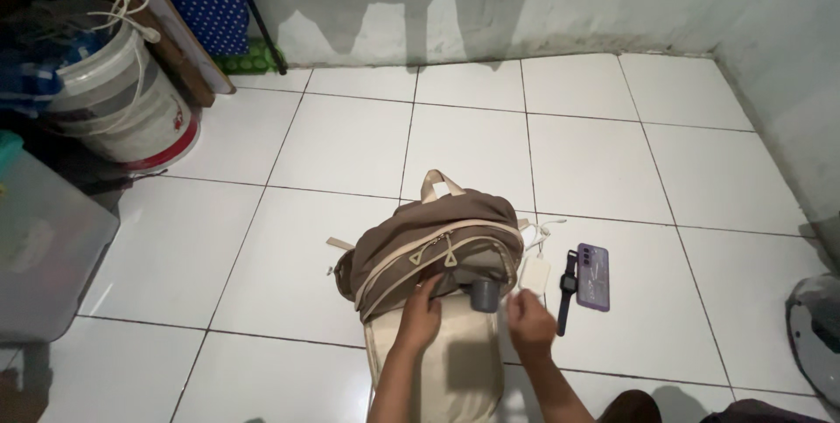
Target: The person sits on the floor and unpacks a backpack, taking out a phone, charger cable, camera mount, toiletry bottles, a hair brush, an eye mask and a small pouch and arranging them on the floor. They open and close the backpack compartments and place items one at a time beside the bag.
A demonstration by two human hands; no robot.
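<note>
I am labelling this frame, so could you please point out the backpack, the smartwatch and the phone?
backpack [411, 244]: head view, brown top flap.
smartwatch [568, 284]: head view, its dark face.
phone [593, 276]: head view, middle of its purple back.

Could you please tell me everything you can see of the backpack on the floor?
The backpack lies flat on the white tiled floor, brown fabric above and a beige panel below, with tan zip trim and a tan top loop. Its front pocket gapes open. The left hand rests at the opening, beside a small grey cup sitting in it.
</note>
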